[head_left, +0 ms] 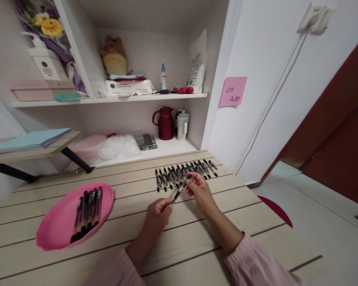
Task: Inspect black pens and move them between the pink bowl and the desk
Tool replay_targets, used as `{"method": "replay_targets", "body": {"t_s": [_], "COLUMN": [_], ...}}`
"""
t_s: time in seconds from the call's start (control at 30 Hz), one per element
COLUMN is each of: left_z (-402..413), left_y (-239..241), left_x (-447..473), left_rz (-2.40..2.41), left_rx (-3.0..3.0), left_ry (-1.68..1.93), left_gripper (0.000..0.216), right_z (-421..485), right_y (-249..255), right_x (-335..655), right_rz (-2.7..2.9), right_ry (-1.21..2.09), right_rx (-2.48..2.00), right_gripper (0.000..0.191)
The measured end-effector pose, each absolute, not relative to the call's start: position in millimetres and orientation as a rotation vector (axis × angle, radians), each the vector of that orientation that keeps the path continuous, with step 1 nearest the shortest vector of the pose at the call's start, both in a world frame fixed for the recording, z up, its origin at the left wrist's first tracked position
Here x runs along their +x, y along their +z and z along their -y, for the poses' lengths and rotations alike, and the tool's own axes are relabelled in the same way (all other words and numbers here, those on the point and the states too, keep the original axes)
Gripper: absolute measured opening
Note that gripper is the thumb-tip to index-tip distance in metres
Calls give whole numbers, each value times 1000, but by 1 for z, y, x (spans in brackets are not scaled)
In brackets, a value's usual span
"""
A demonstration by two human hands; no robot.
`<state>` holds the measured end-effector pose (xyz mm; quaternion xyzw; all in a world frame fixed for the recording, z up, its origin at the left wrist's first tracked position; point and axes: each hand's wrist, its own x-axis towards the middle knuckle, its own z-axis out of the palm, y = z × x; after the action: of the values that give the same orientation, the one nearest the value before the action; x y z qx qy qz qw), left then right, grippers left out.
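Observation:
A slim black-and-clear pen [178,194] is held at a slant above the table by both hands. My left hand [157,215] pinches its lower end, fingers closed. Its upper end sits between the thumb and fingers of my right hand [199,191], which partly hide it. Just beyond the hands lies a row of pen parts [170,174], clear and black pieces with small black caps at their near ends. To the left, a scalloped pink tray [55,222] carries several black pens [89,208] lying side by side.
Behind the wood-slat table [128,246] is a white shelf unit [155,95] with a red jug [166,124], a pale cup [183,125] and a plastic bag [119,147]. A small raised stand [62,142] bears papers at left. A cord [267,107] hangs down the right wall.

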<state>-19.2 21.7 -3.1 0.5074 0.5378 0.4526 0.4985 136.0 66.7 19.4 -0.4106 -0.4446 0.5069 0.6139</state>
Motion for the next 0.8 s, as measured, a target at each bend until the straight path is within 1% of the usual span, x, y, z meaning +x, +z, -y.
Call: {"method": "replay_targets", "body": {"t_s": [0.13, 0.23, 0.37, 0.57, 0.8], "left_z": [-23, -25, -25, -17, -15], "left_y": [-6, -7, -4, 5, 8], "left_x": [-19, -20, -22, -24, -21], "left_rz": [-1294, -1276, -1206, -954, -1042], "left_rx": [1261, 1261, 1131, 1024, 1052], "left_ry": [1114, 1149, 1063, 1033, 1102], "left_gripper": [25, 22, 25, 28, 25], "right_z": [-64, -62, -59, -54, -49], "right_y": [14, 13, 14, 15, 14], "right_x": [129, 125, 125, 121, 112], "right_rz": [1093, 1082, 1079, 1123, 1096], "right_ry": [1271, 1399, 1543, 1533, 1463], "right_rx": [-907, -880, -826, -823, -893], "right_gripper": [33, 29, 29, 34, 35]}}
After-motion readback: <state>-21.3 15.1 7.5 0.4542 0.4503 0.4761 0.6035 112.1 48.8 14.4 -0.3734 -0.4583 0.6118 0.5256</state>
